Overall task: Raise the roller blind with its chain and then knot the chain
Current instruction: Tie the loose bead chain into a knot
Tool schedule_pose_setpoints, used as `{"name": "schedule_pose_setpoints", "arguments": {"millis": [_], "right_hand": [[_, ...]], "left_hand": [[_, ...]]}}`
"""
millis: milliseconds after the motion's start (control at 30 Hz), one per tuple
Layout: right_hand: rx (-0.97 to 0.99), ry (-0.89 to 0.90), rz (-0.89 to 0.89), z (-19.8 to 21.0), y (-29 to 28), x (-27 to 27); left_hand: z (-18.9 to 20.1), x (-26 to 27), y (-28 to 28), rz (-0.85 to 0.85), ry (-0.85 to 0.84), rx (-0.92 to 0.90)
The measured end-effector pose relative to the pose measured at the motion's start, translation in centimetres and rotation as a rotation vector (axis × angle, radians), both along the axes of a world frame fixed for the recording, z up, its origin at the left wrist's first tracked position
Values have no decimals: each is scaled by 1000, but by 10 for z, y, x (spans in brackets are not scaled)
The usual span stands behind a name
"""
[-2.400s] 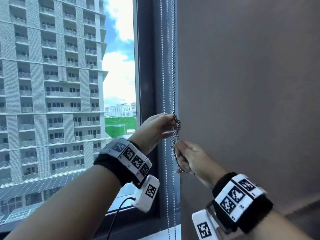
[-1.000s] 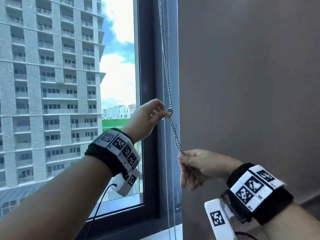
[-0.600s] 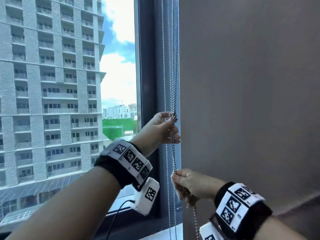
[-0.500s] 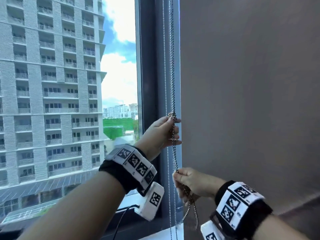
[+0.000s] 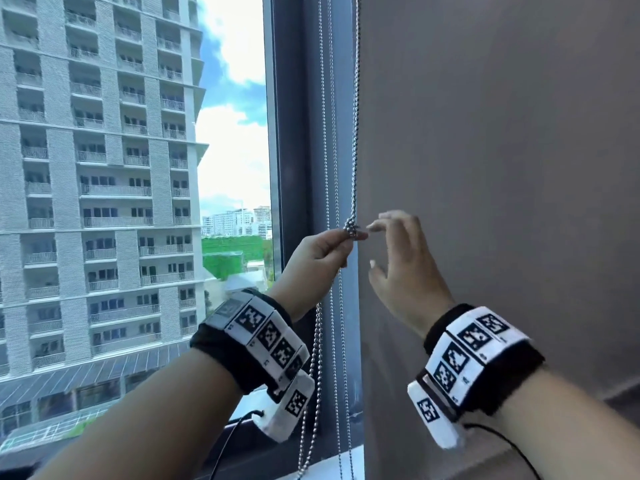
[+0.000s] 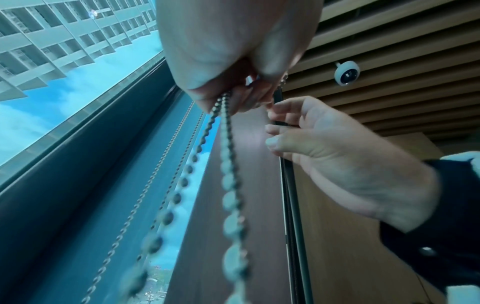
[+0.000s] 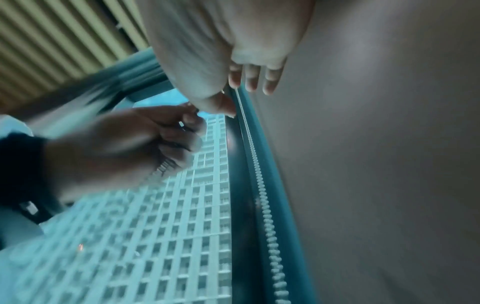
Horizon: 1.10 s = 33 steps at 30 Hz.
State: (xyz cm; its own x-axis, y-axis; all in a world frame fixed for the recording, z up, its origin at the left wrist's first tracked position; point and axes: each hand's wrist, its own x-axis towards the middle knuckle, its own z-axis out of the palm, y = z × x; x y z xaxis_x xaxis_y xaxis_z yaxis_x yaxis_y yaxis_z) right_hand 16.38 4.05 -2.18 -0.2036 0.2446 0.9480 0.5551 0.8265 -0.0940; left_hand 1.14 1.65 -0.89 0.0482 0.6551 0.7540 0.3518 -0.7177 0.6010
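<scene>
A metal bead chain (image 5: pixel 355 133) hangs beside the dark window frame. It has a small knot (image 5: pixel 350 229) at about chest height. My left hand (image 5: pixel 352 235) pinches that knot between thumb and fingers. Below this hand the chain's loop (image 5: pixel 316 358) hangs slack. My right hand (image 5: pixel 375 245) is just right of the knot, fingers loosely spread and holding nothing. In the left wrist view the chain (image 6: pixel 230 164) drops out of my left fingers, with the right hand (image 6: pixel 270 123) beside them. The blind itself is out of view; the glass is uncovered.
A grey-brown wall (image 5: pixel 485 168) stands right of the frame (image 5: pixel 294 133). A second, thinner chain (image 5: pixel 328 98) hangs nearer the glass. Overhead are wooden slats (image 6: pixel 389 51) and a small white round camera (image 6: pixel 346 75). The window sill (image 5: pixel 346 462) is below.
My right hand has let go of the lower chain and risen to beside the knot. The lower loop now hangs slack. The left hand keeps its pinch at the knot.
</scene>
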Motion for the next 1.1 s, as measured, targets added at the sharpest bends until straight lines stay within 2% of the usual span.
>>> {"name": "schedule_pose_setpoints", "arguments": {"millis": [67,200,300,400,533,700,767,900,1033,1100], "right_hand": [[170,-28,-53,7,0,3],[434,-382,-284,25,2,-5],[421,-431,-223,30,7,-9],[244,-301,-126,32,6,-7],[155,-131,20,37,5,-2],[-140,168,380,44,-7,1],[-277,285,517,50,-13,0],[-557,563,852,63,-21,-2],[-741,715,1089,73,-27,-7],[-797,772,1127,75,-28,-8]], "left_hand": [[1,0,-4,49,80,37],[2,4,-11,103,261,41],[6,0,-12,109,300,21],[9,-9,-15,-25,151,-61],[15,-22,-18,-158,-56,-170],[28,-28,-20,-318,-187,-179],[32,-24,-21,-272,-128,-137],[41,-8,-17,-18,7,37],[56,9,-8,104,-63,109],[62,15,-6,57,-116,39]]}}
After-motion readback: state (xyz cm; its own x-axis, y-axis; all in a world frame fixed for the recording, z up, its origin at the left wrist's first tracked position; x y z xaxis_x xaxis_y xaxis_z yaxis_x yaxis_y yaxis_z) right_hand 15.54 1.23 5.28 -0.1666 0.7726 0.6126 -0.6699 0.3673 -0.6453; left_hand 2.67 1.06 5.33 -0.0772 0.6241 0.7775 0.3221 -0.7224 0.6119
